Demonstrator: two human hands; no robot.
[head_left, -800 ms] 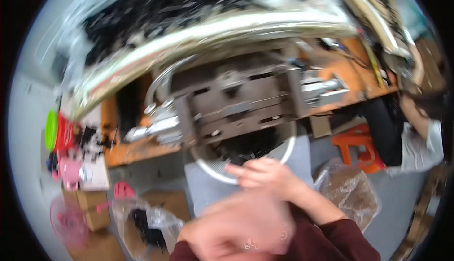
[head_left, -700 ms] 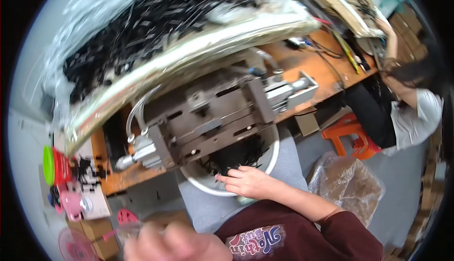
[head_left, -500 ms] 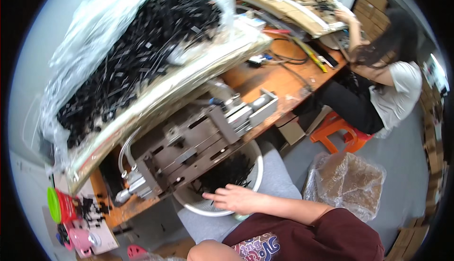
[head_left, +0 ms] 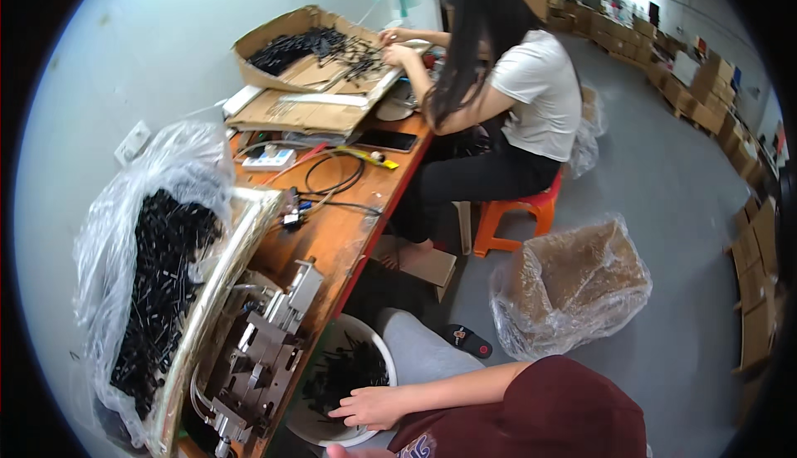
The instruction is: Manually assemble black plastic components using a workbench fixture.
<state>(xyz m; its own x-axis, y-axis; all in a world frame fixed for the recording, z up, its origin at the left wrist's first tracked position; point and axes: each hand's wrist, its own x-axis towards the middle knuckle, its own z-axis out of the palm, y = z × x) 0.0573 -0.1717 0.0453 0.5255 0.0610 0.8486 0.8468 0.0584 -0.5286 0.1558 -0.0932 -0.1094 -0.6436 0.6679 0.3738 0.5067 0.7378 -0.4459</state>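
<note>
My right hand [head_left: 369, 408] lies over the near rim of a white plastic basket [head_left: 390, 350], palm down with its fingers spread and nothing visible between them. Thin black plastic pieces [head_left: 344, 371] fill part of that basket, just beyond my fingertips. Only a sliver of skin, apparently my left hand [head_left: 353, 452], shows at the bottom edge, and its fingers cannot be made out. Left of the basket, a metal fixture [head_left: 259, 358] with pneumatic cylinders is on the orange-brown table [head_left: 332, 234]. Behind it, a plastic-lined tray holds a heap of black pieces [head_left: 162, 292].
A person in a white shirt [head_left: 540, 93] sits on an orange stool [head_left: 515, 217], hands at a cardboard tray [head_left: 257, 76] of black pieces. Cables, a power strip [head_left: 270, 160] and a phone [head_left: 387, 139] lie between. A plastic-lined box [head_left: 573, 284] and a slipper [head_left: 469, 340] are on the floor.
The view has swung up and to the right, showing more of the co-worker and the room. My right hand stays at the basket's near rim.
</note>
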